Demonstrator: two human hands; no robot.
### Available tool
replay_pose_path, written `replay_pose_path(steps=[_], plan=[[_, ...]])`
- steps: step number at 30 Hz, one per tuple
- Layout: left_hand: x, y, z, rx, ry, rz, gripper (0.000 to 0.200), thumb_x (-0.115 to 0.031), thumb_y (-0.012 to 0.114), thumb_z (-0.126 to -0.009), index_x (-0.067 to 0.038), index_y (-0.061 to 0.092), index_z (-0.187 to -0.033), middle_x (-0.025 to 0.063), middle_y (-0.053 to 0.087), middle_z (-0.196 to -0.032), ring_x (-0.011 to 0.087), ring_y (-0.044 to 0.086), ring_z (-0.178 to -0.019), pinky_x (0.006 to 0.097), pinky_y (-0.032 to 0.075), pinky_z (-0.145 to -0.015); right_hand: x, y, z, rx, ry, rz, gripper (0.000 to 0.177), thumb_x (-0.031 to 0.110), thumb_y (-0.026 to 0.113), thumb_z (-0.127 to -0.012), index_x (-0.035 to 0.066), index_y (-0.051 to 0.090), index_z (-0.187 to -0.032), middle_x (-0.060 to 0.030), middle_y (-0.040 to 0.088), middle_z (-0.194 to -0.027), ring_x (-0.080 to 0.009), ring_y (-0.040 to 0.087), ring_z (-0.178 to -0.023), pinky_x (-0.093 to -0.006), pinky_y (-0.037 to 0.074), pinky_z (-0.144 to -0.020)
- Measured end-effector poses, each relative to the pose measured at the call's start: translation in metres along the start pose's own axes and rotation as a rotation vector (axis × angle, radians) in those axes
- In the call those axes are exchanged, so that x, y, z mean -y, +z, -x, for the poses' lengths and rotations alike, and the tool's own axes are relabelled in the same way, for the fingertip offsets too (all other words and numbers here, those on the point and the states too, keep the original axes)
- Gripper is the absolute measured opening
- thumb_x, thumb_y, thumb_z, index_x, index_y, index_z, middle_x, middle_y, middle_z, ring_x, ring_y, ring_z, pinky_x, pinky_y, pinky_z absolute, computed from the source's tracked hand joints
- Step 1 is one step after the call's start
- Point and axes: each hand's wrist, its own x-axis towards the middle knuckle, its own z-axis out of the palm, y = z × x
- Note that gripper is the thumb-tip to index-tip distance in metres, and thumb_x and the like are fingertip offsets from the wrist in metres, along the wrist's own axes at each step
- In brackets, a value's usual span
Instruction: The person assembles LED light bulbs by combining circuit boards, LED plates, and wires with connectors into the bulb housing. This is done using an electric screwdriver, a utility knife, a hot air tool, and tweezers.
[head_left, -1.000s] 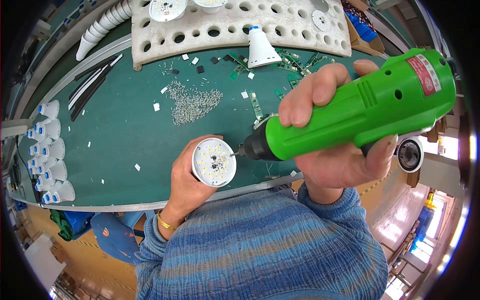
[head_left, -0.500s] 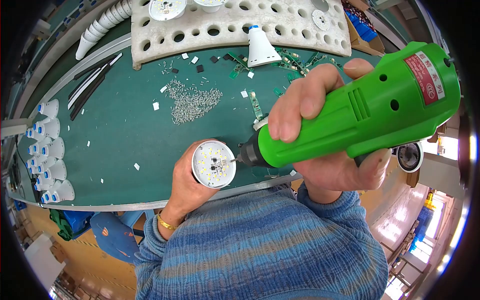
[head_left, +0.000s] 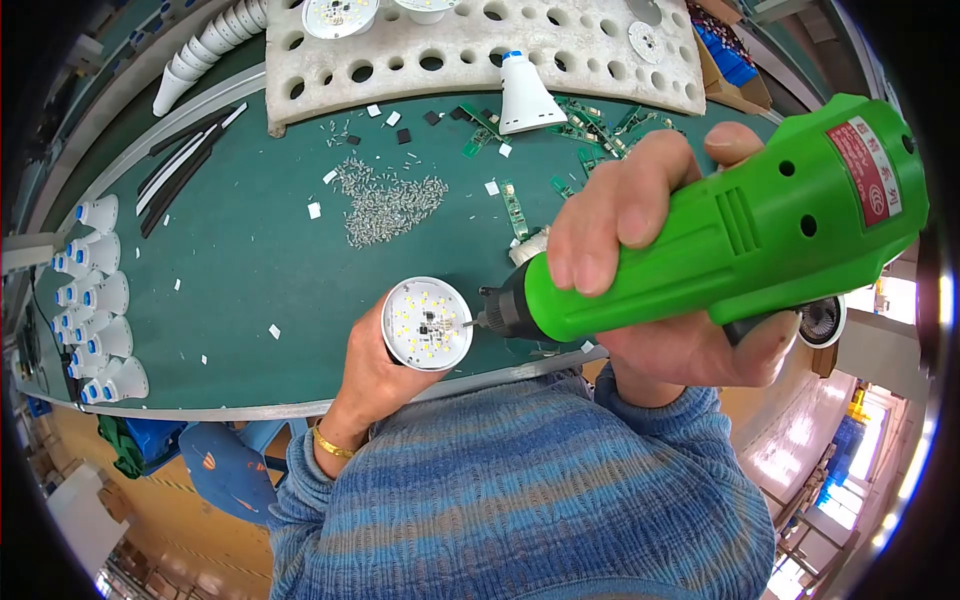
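My left hand [head_left: 370,375] is wrapped round a white lamp housing [head_left: 392,338], whose open top faces up and shows a round LED board [head_left: 427,315] with yellow chips. Closed round the green electric screwdriver [head_left: 740,225] is my right hand [head_left: 640,220]. The tool lies nearly level, its black nose pointing left. Its thin tip is at the right rim of the board; whether it touches the board I cannot tell. Just behind the nose, a whitish object [head_left: 530,246] is partly hidden by the tool.
Loose screws [head_left: 390,205] lie in a pile on the green table [head_left: 240,270]. Lamp housings [head_left: 105,295] line the left side. A foam board with holes [head_left: 480,55] spans the back, near green circuit boards [head_left: 595,130] and a white cone [head_left: 527,97].
The screwdriver and my right hand have shifted slightly right and down. The lamp in my left hand has moved up a little.
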Motion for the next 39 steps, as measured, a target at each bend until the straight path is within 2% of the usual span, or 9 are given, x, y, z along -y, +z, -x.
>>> replay_pose_path(steps=[6,12,15,18,21,27,30,34,39], plan=[[0.001,-0.004,0.004,0.000,-0.016,-0.039,0.056,-0.008,0.080,-0.059,0.002,0.056,-0.109,0.0112,0.066,-0.097,0.0200,0.064,-0.089,0.0308,0.049,-0.081,0.007,-0.007,-0.010,-0.049,-0.125,-0.005,0.069,0.050,0.052,-0.087,0.009,0.031,-0.138,-0.0138,0.048,-0.103,-0.0223,0.051,-0.080,-0.0360,0.044,-0.066],[0.003,-0.006,0.010,0.036,0.126,-0.038,0.054,-0.008,0.082,-0.060,0.001,0.056,-0.107,0.0126,0.065,-0.096,0.0230,0.065,-0.089,0.0318,0.049,-0.081,-0.033,-0.030,-0.013,-0.403,-0.181,0.358,0.057,0.046,0.050,-0.088,0.007,0.037,-0.127,-0.0159,0.053,-0.094,-0.0278,0.057,-0.076,-0.0420,0.049,-0.066],[0.007,-0.007,0.009,0.041,0.172,-0.026,0.055,-0.007,0.082,-0.060,0.000,0.055,-0.108,0.0124,0.065,-0.097,0.0233,0.065,-0.090,0.0317,0.050,-0.081,-0.058,-0.027,-0.022,-0.505,-0.260,0.379,0.043,0.033,0.054,-0.086,0.001,0.040,-0.111,-0.0168,0.056,-0.075,-0.0218,0.058,-0.062,-0.0320,0.047,-0.054],[0.008,-0.009,0.010,0.067,0.118,-0.033,0.060,-0.006,0.082,-0.058,0.000,0.055,-0.111,0.0086,0.062,-0.104,0.0158,0.060,-0.095,0.0292,0.046,-0.087,-0.070,-0.029,-0.027,-0.490,-0.240,0.438,0.037,0.030,0.053,-0.086,0.002,0.039,-0.104,-0.0160,0.057,-0.073,-0.0202,0.056,-0.061,-0.0312,0.047,-0.056],[0.013,-0.009,0.008,0.058,0.186,-0.040,0.058,-0.008,0.083,-0.059,0.000,0.055,-0.110,0.0119,0.064,-0.099,0.0239,0.065,-0.092,0.0318,0.050,-0.082,-0.078,-0.028,-0.031,-0.484,-0.217,0.409,0.035,0.026,0.053,-0.085,0.003,0.036,-0.106,-0.0156,0.058,-0.073,-0.0192,0.056,-0.063,-0.0306,0.046,-0.058],[0.014,-0.012,0.007,0.074,0.179,-0.035,0.059,-0.008,0.083,-0.059,0.000,0.055,-0.111,0.0122,0.064,-0.100,0.0244,0.065,-0.092,0.0320,0.049,-0.083,-0.086,-0.029,-0.033,-0.482,-0.194,0.410,0.036,0.025,0.052,-0.086,0.004,0.035,-0.109,-0.0147,0.056,-0.074,-0.0197,0.056,-0.065,-0.0316,0.046,-0.059],[0.014,-0.012,0.009,0.081,0.089,0.041,0.057,-0.005,0.081,-0.060,0.000,0.056,-0.110,0.0099,0.062,-0.106,0.0174,0.060,-0.099,0.0297,0.046,-0.089,-0.081,-0.030,-0.032,-0.503,-0.196,0.396,0.036,0.026,0.053,-0.086,0.003,0.035,-0.109,-0.0148,0.056,-0.074,-0.0201,0.056,-0.064,-0.0318,0.046,-0.058],[0.013,-0.008,0.001,0.027,0.277,-0.010,0.055,-0.001,0.079,-0.059,0.001,0.057,-0.109,0.0136,0.056,-0.118,0.0213,0.057,-0.106,0.0310,0.044,-0.092,-0.071,-0.030,-0.032,-0.495,-0.227,0.360,0.036,0.028,0.051,-0.087,0.001,0.038,-0.107,-0.0157,0.055,-0.074,-0.0206,0.056,-0.062,-0.0317,0.046,-0.056],[-0.001,-0.004,-0.007,-0.153,0.477,-0.382,0.060,-0.005,0.082,-0.058,-0.004,0.059,-0.113,0.0153,0.049,-0.130,0.0284,0.060,-0.104,0.0355,0.048,-0.089,-0.050,-0.029,-0.023,-0.420,-0.146,0.347,0.049,0.044,0.047,-0.090,0.007,0.041,-0.122,-0.0141,0.054,-0.091,-0.0265,0.058,-0.073,-0.0426,0.048,-0.064]])
